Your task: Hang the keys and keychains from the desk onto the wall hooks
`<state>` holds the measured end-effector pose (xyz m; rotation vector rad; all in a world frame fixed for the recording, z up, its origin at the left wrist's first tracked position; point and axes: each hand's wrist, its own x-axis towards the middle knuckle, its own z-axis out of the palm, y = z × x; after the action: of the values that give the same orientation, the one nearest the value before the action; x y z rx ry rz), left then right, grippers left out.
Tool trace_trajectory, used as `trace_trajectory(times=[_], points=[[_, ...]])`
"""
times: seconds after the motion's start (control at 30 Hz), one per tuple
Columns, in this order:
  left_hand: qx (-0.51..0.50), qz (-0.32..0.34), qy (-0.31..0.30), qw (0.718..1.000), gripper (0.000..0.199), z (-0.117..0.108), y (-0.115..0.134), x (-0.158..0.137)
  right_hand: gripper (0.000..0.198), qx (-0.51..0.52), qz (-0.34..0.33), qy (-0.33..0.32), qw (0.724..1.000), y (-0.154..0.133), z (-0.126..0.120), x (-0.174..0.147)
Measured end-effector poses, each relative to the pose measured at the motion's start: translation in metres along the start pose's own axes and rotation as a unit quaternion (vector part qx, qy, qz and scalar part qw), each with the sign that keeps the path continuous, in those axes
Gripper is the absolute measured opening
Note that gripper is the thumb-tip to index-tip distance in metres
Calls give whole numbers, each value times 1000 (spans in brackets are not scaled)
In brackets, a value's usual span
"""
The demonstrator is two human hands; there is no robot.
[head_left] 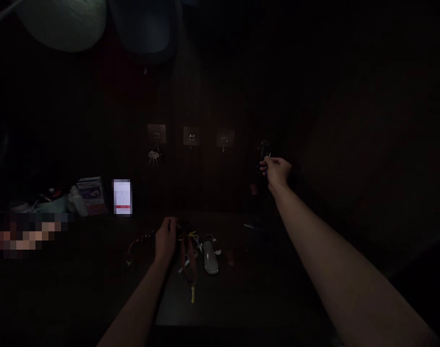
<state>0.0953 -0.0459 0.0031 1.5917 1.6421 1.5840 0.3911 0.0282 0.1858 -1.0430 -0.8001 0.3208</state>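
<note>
My right hand (276,171) is raised to the rightmost wall hook (264,144), its fingers pinched on what looks like a small metal key ring (268,155); most of it is lost in the dark. My left hand (165,240) rests low on the dark surface, fingers curled and partly hidden, over a braided cord (144,237). Beside it lie a brown strap (191,262) with a yellow end, some keys (185,262) and a grey oval fob (210,259) on a ring.
Two bare hooks (192,138) and one with a bunch of keys (153,156) are on the wall. A thin pen-like object (253,227) lies at right. To the left stand a lit screen (122,197), a box (92,195) and a white bottle (78,201). Caps (66,24) hang above.
</note>
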Motion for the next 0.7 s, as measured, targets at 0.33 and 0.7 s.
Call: trace_trajectory(times=[0.33, 0.7], points=[[-12, -12, -4, 1000, 29, 1, -2, 1, 18, -34, 24, -24, 999, 8, 5, 3], [-9, -20, -11, 1000, 29, 0, -1, 2, 13, 17, 58, -50, 997, 29, -1, -17]])
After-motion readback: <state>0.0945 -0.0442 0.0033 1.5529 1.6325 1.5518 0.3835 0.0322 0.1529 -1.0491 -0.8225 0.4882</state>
